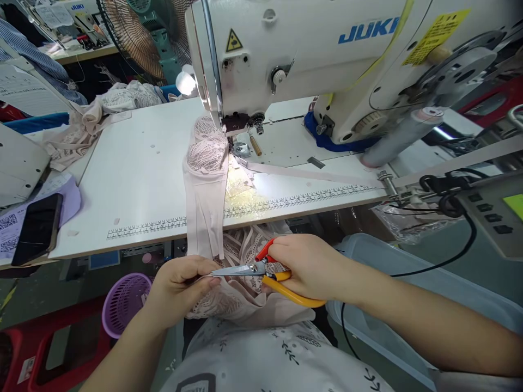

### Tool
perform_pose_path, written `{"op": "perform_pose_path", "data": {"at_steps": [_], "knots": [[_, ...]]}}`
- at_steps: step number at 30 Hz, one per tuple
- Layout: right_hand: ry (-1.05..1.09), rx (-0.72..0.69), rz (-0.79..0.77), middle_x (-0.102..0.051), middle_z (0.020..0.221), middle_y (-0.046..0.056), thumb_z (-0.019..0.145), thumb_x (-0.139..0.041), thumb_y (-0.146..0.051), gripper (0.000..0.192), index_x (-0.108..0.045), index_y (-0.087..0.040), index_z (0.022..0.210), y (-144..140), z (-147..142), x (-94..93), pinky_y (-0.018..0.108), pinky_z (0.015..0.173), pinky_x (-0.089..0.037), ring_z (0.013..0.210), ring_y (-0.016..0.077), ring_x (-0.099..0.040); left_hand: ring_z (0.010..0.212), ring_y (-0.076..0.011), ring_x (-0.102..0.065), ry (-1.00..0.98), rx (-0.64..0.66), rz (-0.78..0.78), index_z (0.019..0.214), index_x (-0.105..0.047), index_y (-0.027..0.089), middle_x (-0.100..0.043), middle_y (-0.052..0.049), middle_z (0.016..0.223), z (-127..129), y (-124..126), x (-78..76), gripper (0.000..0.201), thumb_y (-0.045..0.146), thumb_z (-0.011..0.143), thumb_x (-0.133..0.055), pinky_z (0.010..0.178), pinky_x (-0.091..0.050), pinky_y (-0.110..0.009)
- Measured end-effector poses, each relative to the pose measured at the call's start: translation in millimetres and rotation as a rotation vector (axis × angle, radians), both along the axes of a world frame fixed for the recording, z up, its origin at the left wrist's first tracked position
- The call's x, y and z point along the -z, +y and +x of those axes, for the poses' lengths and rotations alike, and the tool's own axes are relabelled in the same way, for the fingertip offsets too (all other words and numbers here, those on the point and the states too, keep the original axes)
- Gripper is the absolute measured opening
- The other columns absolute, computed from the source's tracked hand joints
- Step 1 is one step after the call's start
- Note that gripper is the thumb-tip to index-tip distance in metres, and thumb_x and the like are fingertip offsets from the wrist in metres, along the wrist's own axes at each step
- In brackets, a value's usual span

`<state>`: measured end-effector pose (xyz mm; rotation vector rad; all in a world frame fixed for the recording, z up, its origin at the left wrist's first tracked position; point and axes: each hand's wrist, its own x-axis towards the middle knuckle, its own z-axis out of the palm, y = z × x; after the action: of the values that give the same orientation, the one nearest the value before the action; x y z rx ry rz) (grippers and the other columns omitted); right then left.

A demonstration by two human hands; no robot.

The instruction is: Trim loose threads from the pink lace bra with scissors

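My right hand [307, 265] grips thread snips [261, 270] with red and yellow handles, blades pointing left. My left hand [182, 284] pinches pale pink lace fabric [229, 305] at the blade tips, just below the table edge. A chain of pink lace bra pieces [205, 174] hangs from the white JUKI sewing machine [310, 49] down over the table edge [163, 239] to my hands. A pink elastic strip [310, 175] runs right from the needle area.
A black phone [37, 228] lies on papers at the left. More lace pieces [110, 106] are piled at the back left, with a fan [139, 32] behind. A purple basket [125, 302] and red stool [49, 348] stand below left; a clear bin [408, 283] at right.
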<state>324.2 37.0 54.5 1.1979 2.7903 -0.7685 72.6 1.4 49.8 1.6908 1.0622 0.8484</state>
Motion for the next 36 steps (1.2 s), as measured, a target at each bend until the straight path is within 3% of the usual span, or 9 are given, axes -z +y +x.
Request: {"op": "perform_pose_path", "data": {"at_steps": [10, 15, 18, 23, 26, 28, 30, 34, 36], "knots": [[-0.022, 0.017, -0.071, -0.054, 0.063, 0.003, 0.080, -0.056, -0.038, 0.029, -0.048, -0.017, 0.062, 0.8, -1.6, 2.2, 0.024, 0.051, -0.028, 0.055, 0.0136, -0.046, 0.068, -0.0136, -0.067, 0.034, -0.027, -0.040, 0.079, -0.072, 0.023, -0.073, 0.000, 0.076, -1.5, -0.1, 2.7, 0.015, 0.012, 0.079, -0.063, 0.062, -0.051, -0.020], [0.177, 0.124, -0.241, -0.053, 0.068, 0.001, 0.073, -0.059, -0.022, 0.017, -0.044, -0.018, 0.066, -6.4, -3.8, 2.5, 0.021, 0.050, -0.030, 0.056, 0.0116, -0.044, 0.075, -0.0155, -0.067, -0.023, -0.098, -0.068, 0.079, -0.072, 0.026, -0.073, 0.000, 0.080, -3.6, -0.9, 5.6, 0.016, 0.013, 0.080, -0.062, 0.069, -0.053, -0.023], [0.297, 0.104, -0.285, -0.056, 0.072, 0.002, 0.068, -0.064, -0.018, 0.017, -0.047, -0.017, 0.070, -18.6, -9.7, 14.4, 0.021, 0.053, -0.035, 0.060, 0.0123, -0.048, 0.075, -0.0147, -0.065, -0.062, -0.159, -0.066, 0.077, -0.071, 0.026, -0.072, 0.001, 0.078, -4.9, -2.4, 6.9, 0.015, 0.014, 0.080, -0.062, 0.068, -0.052, -0.022], [0.228, -0.061, -0.171, -0.060, 0.073, 0.003, 0.060, -0.061, -0.010, 0.019, -0.050, -0.018, 0.073, -41.2, -23.9, 49.4, 0.025, 0.058, -0.038, 0.067, 0.0168, -0.053, 0.072, -0.0172, -0.063, -0.050, -0.318, -0.098, 0.072, -0.071, 0.020, -0.070, -0.003, 0.075, -8.9, -8.3, 8.8, 0.009, 0.022, 0.078, -0.065, 0.064, -0.050, -0.025], [0.229, -0.095, -0.136, -0.061, 0.074, 0.002, 0.056, -0.053, -0.002, 0.025, -0.049, -0.018, 0.074, -48.7, -30.0, 59.6, 0.025, 0.060, -0.038, 0.069, 0.0165, -0.055, 0.072, -0.0193, -0.063, -0.139, -0.405, -0.229, 0.068, -0.064, 0.018, -0.071, -0.006, 0.080, -13.9, -11.6, 11.1, 0.014, 0.028, 0.077, -0.066, 0.062, -0.048, -0.027], [0.286, -0.124, -0.107, -0.060, 0.072, 0.001, 0.057, -0.051, -0.004, 0.022, -0.046, -0.019, 0.072, -50.4, -32.7, 55.3, 0.024, 0.057, -0.037, 0.065, 0.0150, -0.053, 0.069, -0.0198, -0.062, -0.289, -0.375, -0.383, 0.064, -0.056, 0.017, -0.071, -0.008, 0.082, -19.3, -13.7, 12.6, 0.021, 0.031, 0.075, -0.066, 0.060, -0.047, -0.029], [0.363, -0.171, -0.098, -0.057, 0.069, -0.001, 0.059, -0.051, -0.007, 0.019, -0.042, -0.020, 0.068, -50.0, -34.2, 42.5, 0.023, 0.053, -0.036, 0.060, 0.0134, -0.050, 0.057, -0.0173, -0.058, -0.448, -0.266, -0.478, 0.062, -0.049, 0.018, -0.068, -0.006, 0.070, -27.3, -17.4, 13.0, 0.026, 0.034, 0.074, -0.066, 0.053, -0.044, -0.028], [0.473, -0.210, -0.190, -0.048, 0.061, -0.005, 0.054, -0.051, -0.006, 0.026, -0.032, -0.021, 0.065, -47.4, -33.6, 8.8, 0.019, 0.047, -0.034, 0.051, 0.0090, -0.042, 0.045, -0.0132, -0.043, -0.549, -0.222, -0.345, 0.057, -0.043, 0.020, -0.049, 0.000, 0.050, -53.6, -36.4, 7.6, 0.034, 0.043, 0.070, -0.063, 0.042, -0.036, -0.025], [0.490, -0.171, -0.175, -0.046, 0.060, -0.005, 0.054, -0.050, -0.005, 0.029, -0.028, -0.022, 0.065, -46.4, -32.5, -2.1, 0.018, 0.045, -0.033, 0.049, 0.0081, -0.038, 0.041, -0.0132, -0.037, -0.340, -0.292, -0.218, 0.053, -0.038, 0.021, -0.043, 0.000, 0.048, -70.4, -49.5, 2.9, 0.044, 0.058, 0.073, -0.051, 0.038, -0.034, -0.028]]}}
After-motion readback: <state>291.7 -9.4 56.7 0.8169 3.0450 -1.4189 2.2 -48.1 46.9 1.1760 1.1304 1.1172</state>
